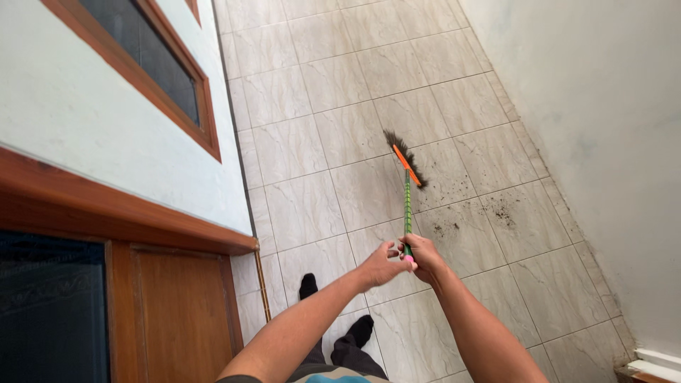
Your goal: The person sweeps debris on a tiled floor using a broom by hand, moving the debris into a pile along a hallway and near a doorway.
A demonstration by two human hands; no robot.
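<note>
Two feet in black socks (333, 308) stood on the pale tiled floor (319, 206). Just ahead, the left hand (381, 264) and right hand (423, 257) sat close together, both clamped on the top end of a broom (407, 191). Its green handle ran forward to an orange head with dark bristles resting on the tiles. Dark dirt (496, 213) lay scattered to the right, near the white wall (603, 128).
</note>
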